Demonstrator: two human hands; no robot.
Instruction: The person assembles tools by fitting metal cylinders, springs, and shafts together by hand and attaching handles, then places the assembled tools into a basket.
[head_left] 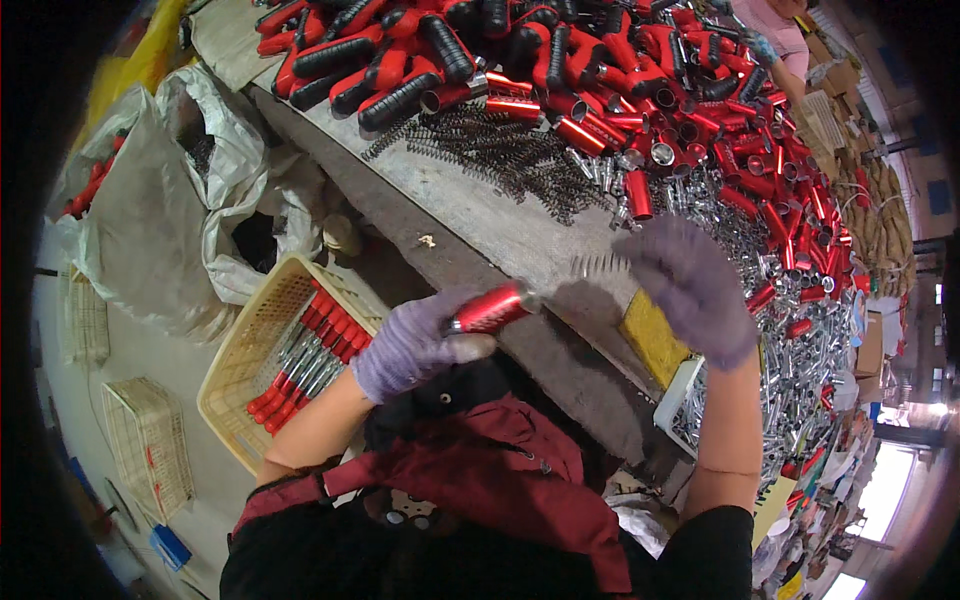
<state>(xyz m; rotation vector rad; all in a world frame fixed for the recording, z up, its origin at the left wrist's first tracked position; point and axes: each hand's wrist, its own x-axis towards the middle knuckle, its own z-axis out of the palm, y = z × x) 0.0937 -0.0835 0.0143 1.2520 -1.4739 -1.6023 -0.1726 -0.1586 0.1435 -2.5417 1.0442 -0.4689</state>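
My left hand (pixel 412 345), in a purple glove, is closed around a red metal tube (pixel 495 308) with a silver end that points right. Over the table edge, my gloved right hand (pixel 697 285) is somewhat smeared by motion. A coil spring (pixel 598 266) sticks out leftward from its fingertips, toward the tube but apart from it. Behind the hands lies a heap of dark springs (pixel 500 160) on the grey table (pixel 455 225). Many loose red tubes (pixel 640 192) are piled to its right, beside small silver metal parts (pixel 790 370).
Red-and-black handled tool bodies (pixel 400 55) are heaped at the back. Left of me, a cream plastic basket (pixel 225 395) holds several red-handled rods (pixel 310 350). White sacks (pixel 150 210) and another basket (pixel 150 440) stand farther left. Another person's arm (pixel 785 60) shows at the far right.
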